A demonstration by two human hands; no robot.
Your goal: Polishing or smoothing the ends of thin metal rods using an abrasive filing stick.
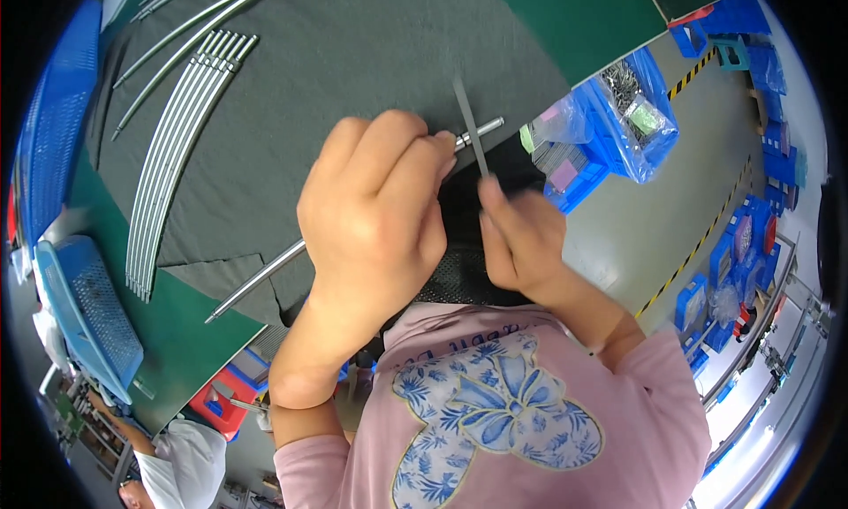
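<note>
My left hand (pixel 375 204) is closed around a slim metal rod (pixel 261 279), which slants from lower left to upper right. Its grooved end pokes out past my fingers on the right. My right hand (pixel 523 235) grips a flat, narrow metal file (pixel 468 116) by its lower end. The file's blade crosses the rod near the grooved end and looks laid against it; its tip is smeared by motion. Dark grey cloth (pixel 353 58) covers the bench under both hands. To the left, several similar metal rods (pixel 181 160) lie side by side on the cloth.
Longer curved rods (pixel 190 36) lie at the upper left. A light blue basket (pixel 88 306) stands at the green bench's left edge. On the right are a blue bin of small metal parts (pixel 627 111) and a blue tray (pixel 579 186). A person in white (pixel 190 460) is at lower left.
</note>
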